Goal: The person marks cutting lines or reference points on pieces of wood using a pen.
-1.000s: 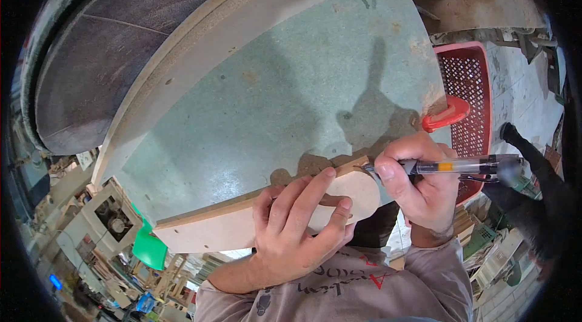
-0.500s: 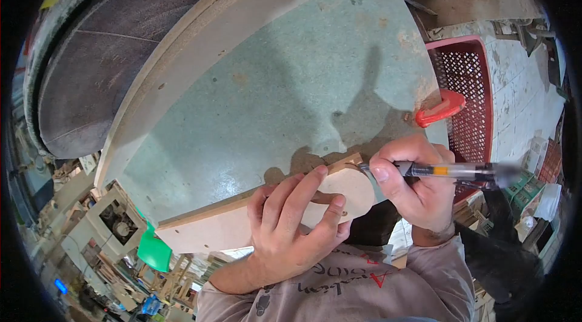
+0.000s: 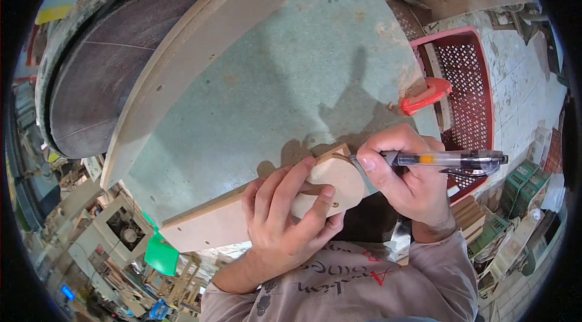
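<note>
While left hand (image 3: 280,219) clasps round piece (image 3: 345,178) against pale board (image 3: 209,225), right hand (image 3: 405,179) grips pen (image 3: 451,158), tip at piece's edge.

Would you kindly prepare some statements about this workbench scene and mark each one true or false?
1. The right hand holds a clear-barrelled plastic pen. True.
2. The left hand touches nothing. False: it rests on a pale, flat, round-ended wooden piece.
3. The pen's tip is at that piece's rounded end. True.
4. A reddish, perforated plastic basket stands on the grey-green flat tabletop. False: it is beyond the tabletop's edge.
</note>
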`<state>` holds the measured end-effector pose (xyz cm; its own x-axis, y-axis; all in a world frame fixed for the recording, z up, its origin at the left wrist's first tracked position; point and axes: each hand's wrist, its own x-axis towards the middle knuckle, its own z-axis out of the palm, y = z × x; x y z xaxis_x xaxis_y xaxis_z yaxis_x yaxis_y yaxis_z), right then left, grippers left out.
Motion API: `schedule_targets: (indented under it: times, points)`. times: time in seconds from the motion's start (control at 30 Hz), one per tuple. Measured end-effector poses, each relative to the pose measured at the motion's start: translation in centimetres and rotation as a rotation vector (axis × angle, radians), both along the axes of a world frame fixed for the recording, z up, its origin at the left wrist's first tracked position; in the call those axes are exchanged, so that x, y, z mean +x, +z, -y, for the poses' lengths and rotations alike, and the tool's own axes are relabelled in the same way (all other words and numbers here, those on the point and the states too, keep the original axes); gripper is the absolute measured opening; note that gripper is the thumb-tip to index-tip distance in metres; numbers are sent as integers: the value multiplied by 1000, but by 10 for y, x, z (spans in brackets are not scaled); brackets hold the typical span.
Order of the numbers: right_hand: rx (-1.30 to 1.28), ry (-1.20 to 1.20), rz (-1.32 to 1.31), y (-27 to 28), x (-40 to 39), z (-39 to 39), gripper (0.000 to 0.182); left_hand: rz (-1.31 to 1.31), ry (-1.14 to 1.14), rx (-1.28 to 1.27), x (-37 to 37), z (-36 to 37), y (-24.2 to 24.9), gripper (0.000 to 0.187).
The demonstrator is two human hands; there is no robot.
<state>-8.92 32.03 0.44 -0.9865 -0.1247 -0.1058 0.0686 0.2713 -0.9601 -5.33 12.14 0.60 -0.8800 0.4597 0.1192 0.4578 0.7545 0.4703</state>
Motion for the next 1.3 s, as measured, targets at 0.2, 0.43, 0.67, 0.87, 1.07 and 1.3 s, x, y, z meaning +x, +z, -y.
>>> schedule_targets:
  times: [0.2,0.43,0.67,0.87,1.07,1.3]
  points:
    - [-26,-28,32,0,15,-6,13,5,39,-16,3,0,-3,53]
    - [-113,-69,11,-5,17,-7,10,-24,35,-2,3,1,-5,53]
    - [-49,-16,-94,-8,17,-9,13,-33,48,-24,2,-1,-3,47]
    - [-125,-91,-58,-10,36,-11,14,-60,37,2,2,-1,-6,46]
    - [-109,-54,-74,-10,34,-10,14,-36,47,-17,2,-4,-3,48]
    - [-93,-28,-86,-11,34,-10,14,-61,54,-10,3,-2,-7,44]
